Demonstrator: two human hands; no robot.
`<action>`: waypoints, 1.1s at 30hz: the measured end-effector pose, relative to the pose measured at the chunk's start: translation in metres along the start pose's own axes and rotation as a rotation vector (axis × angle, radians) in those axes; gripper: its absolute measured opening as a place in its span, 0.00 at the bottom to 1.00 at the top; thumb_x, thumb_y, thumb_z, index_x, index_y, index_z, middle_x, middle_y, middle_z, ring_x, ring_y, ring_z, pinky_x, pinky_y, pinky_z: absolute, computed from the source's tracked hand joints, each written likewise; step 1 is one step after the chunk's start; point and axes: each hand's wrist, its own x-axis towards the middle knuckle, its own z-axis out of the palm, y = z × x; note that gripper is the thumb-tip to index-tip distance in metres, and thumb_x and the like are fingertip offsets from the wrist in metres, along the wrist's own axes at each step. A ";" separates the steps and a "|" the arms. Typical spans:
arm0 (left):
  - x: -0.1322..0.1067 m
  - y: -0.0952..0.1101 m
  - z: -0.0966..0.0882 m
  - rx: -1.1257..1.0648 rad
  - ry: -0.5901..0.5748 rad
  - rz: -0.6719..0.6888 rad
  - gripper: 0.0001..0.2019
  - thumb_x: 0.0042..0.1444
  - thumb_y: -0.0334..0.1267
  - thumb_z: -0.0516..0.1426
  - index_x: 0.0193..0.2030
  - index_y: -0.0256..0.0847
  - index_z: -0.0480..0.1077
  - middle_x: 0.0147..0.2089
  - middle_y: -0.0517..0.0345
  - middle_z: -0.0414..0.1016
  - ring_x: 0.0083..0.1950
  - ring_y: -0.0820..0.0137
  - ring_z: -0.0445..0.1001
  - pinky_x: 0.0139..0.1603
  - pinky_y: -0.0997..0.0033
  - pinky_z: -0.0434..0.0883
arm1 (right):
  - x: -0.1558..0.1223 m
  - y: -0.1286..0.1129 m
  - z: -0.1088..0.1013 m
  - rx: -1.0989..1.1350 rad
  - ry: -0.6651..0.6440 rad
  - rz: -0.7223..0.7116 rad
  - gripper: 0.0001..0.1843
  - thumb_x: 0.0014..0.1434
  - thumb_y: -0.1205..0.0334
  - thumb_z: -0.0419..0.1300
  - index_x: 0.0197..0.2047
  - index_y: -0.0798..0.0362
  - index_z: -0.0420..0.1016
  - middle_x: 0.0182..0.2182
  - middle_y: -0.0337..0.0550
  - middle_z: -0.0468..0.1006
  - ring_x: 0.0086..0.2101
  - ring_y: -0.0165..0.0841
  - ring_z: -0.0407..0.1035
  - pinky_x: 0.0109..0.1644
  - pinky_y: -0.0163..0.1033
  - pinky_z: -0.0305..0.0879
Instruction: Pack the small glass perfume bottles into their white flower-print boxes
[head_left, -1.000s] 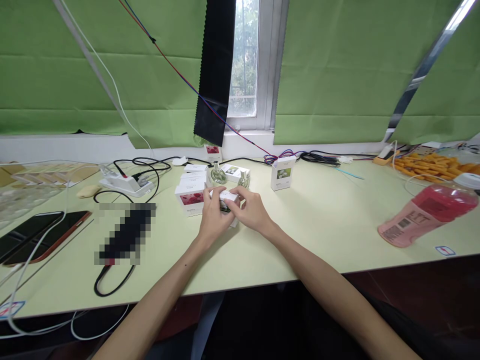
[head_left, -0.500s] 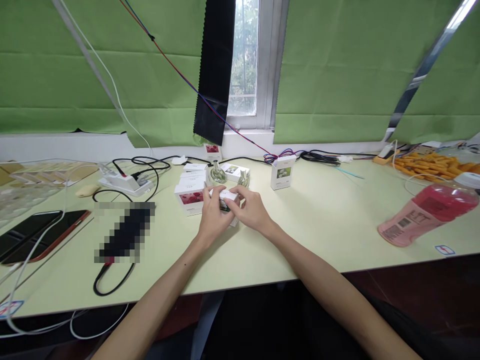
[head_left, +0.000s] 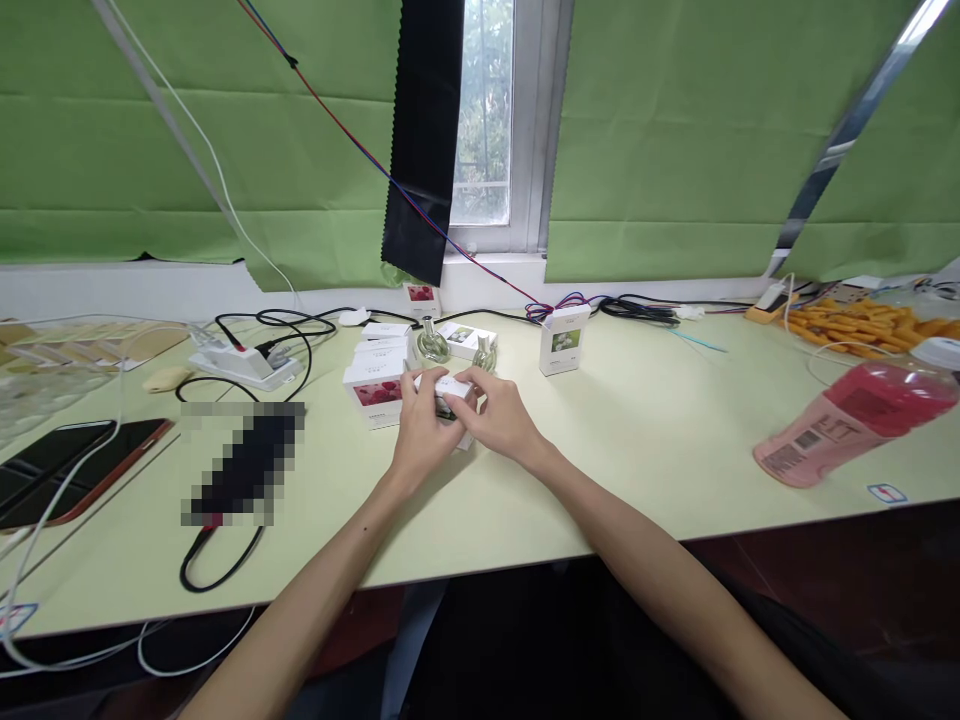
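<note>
Green cloth [head_left: 187, 150] covers the wall behind, with a strip of window between its panels. Pale green surface [head_left: 637, 440] runs the width of the view.

- Pink bottle [head_left: 847, 420]: lying on its side, far right, well apart from the hands.
- Two phones [head_left: 67, 480]: flat at far left, with cables across them.
- Power strip [head_left: 240, 362]: left of centre, with black leads plugged in.
- Stack of white boxes [head_left: 373, 385]: just left of the hands, red flower print facing front.
- Upright white box [head_left: 564, 340]: stands alone, behind and right of the hands.
- Two glass bottles [head_left: 432, 342]: upright, just behind the hands.
- Small white box [head_left: 450, 395]: at centre, its base low to the surface, held between both hands.

Left hand [head_left: 420, 430]: fingers closed around the box's left side. Right hand [head_left: 502, 420]: fingers pinched on its top right edge.

Judgement: the work in hand is at the box's top end, probably the flap, though the flap itself is hidden. The card looks light, so further handling calls for a steady left-hand hold and a gentle pinch.
</note>
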 end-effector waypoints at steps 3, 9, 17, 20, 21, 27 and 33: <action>0.000 0.000 0.000 0.001 -0.001 0.000 0.22 0.57 0.43 0.63 0.56 0.43 0.66 0.57 0.46 0.61 0.62 0.55 0.68 0.59 0.55 0.71 | 0.000 0.000 0.000 0.002 -0.007 0.001 0.11 0.62 0.57 0.62 0.46 0.52 0.76 0.37 0.41 0.81 0.34 0.32 0.73 0.41 0.37 0.69; 0.000 -0.003 0.001 0.006 0.022 0.041 0.21 0.57 0.44 0.63 0.56 0.44 0.66 0.57 0.46 0.61 0.61 0.56 0.68 0.59 0.54 0.71 | 0.000 0.001 0.001 0.015 0.004 0.018 0.13 0.62 0.54 0.62 0.46 0.52 0.76 0.37 0.41 0.81 0.32 0.32 0.73 0.38 0.37 0.69; 0.000 -0.006 0.002 0.007 0.063 0.076 0.21 0.55 0.41 0.64 0.55 0.43 0.67 0.55 0.47 0.63 0.58 0.57 0.71 0.57 0.55 0.72 | 0.000 0.006 0.004 0.079 0.032 0.015 0.13 0.60 0.52 0.63 0.42 0.52 0.76 0.31 0.39 0.78 0.30 0.31 0.71 0.33 0.35 0.67; 0.000 -0.005 0.002 0.006 0.093 0.112 0.21 0.55 0.40 0.64 0.54 0.43 0.67 0.56 0.47 0.63 0.59 0.57 0.71 0.58 0.55 0.72 | 0.000 0.009 0.005 0.101 0.041 0.017 0.13 0.59 0.52 0.63 0.42 0.52 0.75 0.30 0.39 0.77 0.30 0.31 0.71 0.34 0.35 0.68; 0.000 -0.005 0.002 0.003 0.101 0.127 0.21 0.55 0.40 0.64 0.54 0.42 0.67 0.57 0.47 0.64 0.59 0.57 0.71 0.59 0.55 0.72 | 0.000 0.010 0.005 0.110 0.041 0.018 0.14 0.59 0.51 0.63 0.42 0.52 0.75 0.30 0.39 0.77 0.30 0.31 0.71 0.34 0.35 0.68; 0.003 -0.004 0.001 -0.003 0.096 0.160 0.18 0.56 0.39 0.63 0.53 0.43 0.68 0.55 0.49 0.69 0.56 0.59 0.73 0.57 0.58 0.72 | 0.001 0.012 0.005 0.123 0.029 0.034 0.17 0.59 0.47 0.62 0.42 0.52 0.75 0.33 0.40 0.79 0.31 0.31 0.72 0.32 0.35 0.68; 0.007 -0.009 0.000 -0.021 0.080 0.186 0.18 0.54 0.40 0.64 0.51 0.43 0.69 0.53 0.50 0.71 0.54 0.60 0.75 0.56 0.60 0.73 | 0.001 0.011 0.005 0.079 0.033 0.013 0.15 0.60 0.49 0.62 0.44 0.51 0.76 0.30 0.38 0.79 0.28 0.30 0.70 0.32 0.35 0.68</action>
